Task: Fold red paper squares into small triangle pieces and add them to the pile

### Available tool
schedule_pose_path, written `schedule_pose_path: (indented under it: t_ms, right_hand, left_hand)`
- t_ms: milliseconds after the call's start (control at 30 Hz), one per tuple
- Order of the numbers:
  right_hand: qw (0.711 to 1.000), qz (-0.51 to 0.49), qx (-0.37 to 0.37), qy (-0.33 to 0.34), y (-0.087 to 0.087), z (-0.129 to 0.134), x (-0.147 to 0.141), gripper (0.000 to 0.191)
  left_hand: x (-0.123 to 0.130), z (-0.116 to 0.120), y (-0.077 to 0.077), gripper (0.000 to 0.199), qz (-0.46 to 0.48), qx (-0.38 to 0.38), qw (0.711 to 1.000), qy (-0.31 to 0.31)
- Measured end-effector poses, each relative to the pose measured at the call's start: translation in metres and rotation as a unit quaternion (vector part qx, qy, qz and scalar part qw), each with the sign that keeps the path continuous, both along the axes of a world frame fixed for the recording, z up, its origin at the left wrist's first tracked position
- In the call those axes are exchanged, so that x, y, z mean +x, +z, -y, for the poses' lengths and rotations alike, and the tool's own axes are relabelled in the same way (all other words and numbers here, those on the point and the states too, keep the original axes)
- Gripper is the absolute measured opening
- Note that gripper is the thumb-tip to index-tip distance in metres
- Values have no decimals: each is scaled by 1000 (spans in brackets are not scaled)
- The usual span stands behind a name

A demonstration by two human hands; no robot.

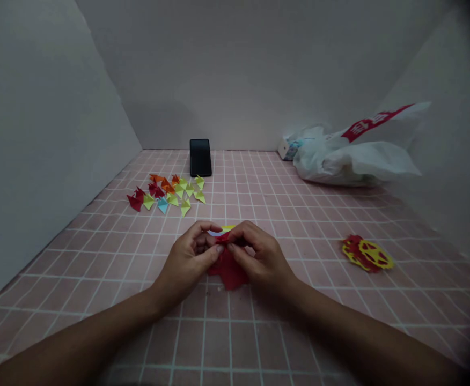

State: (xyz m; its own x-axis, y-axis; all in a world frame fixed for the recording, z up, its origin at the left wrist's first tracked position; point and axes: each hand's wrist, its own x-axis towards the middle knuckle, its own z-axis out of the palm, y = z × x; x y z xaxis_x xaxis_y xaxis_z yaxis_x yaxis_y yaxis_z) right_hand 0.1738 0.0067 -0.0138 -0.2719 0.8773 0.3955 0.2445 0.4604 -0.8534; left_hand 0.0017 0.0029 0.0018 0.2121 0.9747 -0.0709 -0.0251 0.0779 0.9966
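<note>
Near the middle of the pink tiled surface, my left hand (192,257) and my right hand (259,254) meet over a small piece of red paper (222,238). Thumb and fingers of each hand pinch it from either side. More red paper (233,271) lies flat below and between the hands. Behind the fingertips a yellow edge of paper (227,229) shows, with a pale blue-violet strip beside it. The fingers partly hide the shape of the held piece.
Several small folded paper figures (173,193) in red, orange, yellow and blue stand at the back left. Behind them is a black phone (200,157). A white plastic bag (351,161) lies back right beside a box (286,149). Red and yellow cutouts (367,253) lie right.
</note>
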Motion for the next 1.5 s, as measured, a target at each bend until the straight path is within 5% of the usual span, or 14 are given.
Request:
schedule_pose_path:
  t_ms: [200, 367, 767, 867, 1000, 1200, 1500]
  right_hand:
    - [998, 25, 58, 17, 1, -2, 1, 15]
    - [999, 19, 39, 15, 2, -2, 1, 18]
    - [999, 18, -24, -17, 3, -3, 2, 12]
    - [999, 23, -39, -27, 3, -4, 4, 12]
    - [997, 30, -50, -40, 2, -5, 4, 11]
    - [996, 31, -70, -36, 1, -5, 5, 11]
    - [995, 39, -76, -43, -6, -9, 7, 12]
  left_hand:
    - [-1, -2, -2, 15, -1, 2, 1000, -6]
    - [-1, -1, -3, 28, 11, 26, 1000, 13]
    - [-13, -17, -3, 13, -97, 88, 991, 30]
    - [-27, -33, 0, 11, -172, 149, 970, 83]
    - [-53, -61, -2, 7, -398, 180, 891, 127]
    - [-78, -84, -17, 8, -455, 148, 870, 117]
    - [-77, -86, -22, 17, -475, 148, 862, 91]
